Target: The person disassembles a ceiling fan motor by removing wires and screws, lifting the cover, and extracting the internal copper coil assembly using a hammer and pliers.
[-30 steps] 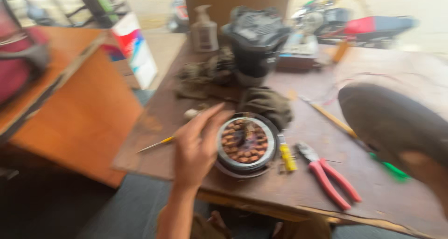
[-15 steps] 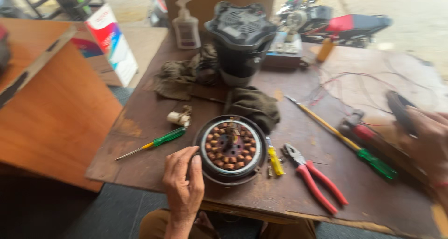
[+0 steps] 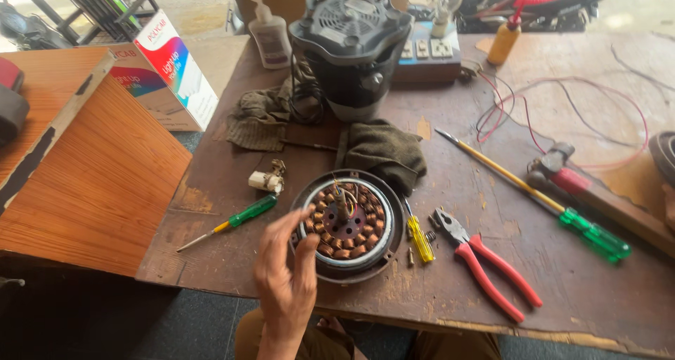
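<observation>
Copper windings ring the inside of the round fan motor [image 3: 348, 223], which lies flat near the front edge of the brown worn workbench [image 3: 492, 275], open side up with thin wires rising from its centre. Left hand [image 3: 285, 279] is over the motor's left rim, fingers loose and spread, thumb and fingertips at the rim (touching or just above, cannot tell); it grips nothing. Right hand [image 3: 669, 207] only shows as a sliver at the right frame edge, so cannot tell if it is clenched or loose.

Around the motor:
- small green-handled screwdriver [image 3: 232, 221] to the left, tip pointing at the bench edge
- small white part [image 3: 266, 181] just above that
- yellow-handled tester screwdriver [image 3: 420, 237] just right of the motor, a screw and spring beside it
- red-handled pliers [image 3: 485, 261] further right, jaws toward the motor
- long screwdriver [image 3: 534, 191] with yellow shaft and green handle, lying diagonal
- red-handled hammer [image 3: 562, 174] near it
- olive cloth [image 3: 383, 152] touching the motor's upper right rim

Back of bench: dark grey appliance body [image 3: 351, 47] standing upright, pump bottle [image 3: 269, 33] to its left, socket board [image 3: 425, 54] to its right, orange squeeze bottle [image 3: 508, 40], loose red and black wires [image 3: 562, 114].
</observation>
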